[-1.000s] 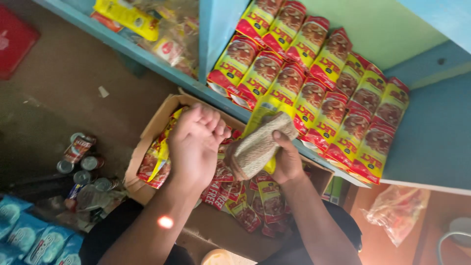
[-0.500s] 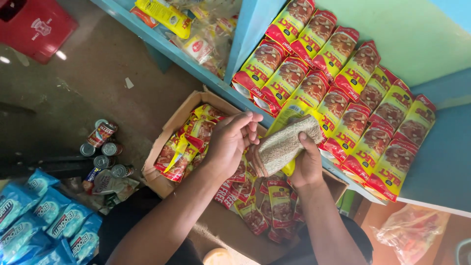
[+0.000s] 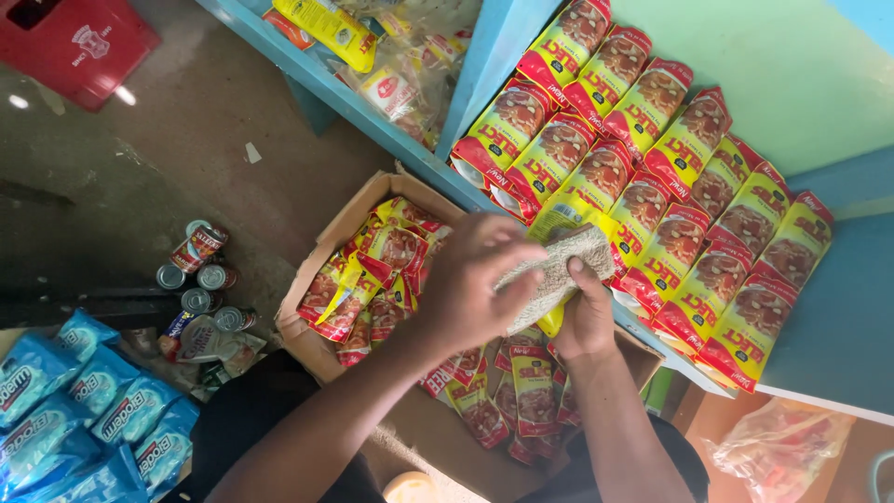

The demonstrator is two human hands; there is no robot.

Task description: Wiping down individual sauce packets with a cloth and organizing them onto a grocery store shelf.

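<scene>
Fingers of the left hand (image 3: 470,289) have closed onto the noodle packet (image 3: 557,272) the right hand (image 3: 585,321) grips, above the cardboard box (image 3: 321,349).

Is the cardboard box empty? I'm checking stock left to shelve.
No, the cardboard box holds many red-and-yellow packets under both hands.

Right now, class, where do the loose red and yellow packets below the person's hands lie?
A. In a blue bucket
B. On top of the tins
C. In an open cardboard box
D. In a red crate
C: the loose packets lie heaped inside the open cardboard box on the floor, under the left hand and right hand.
</scene>
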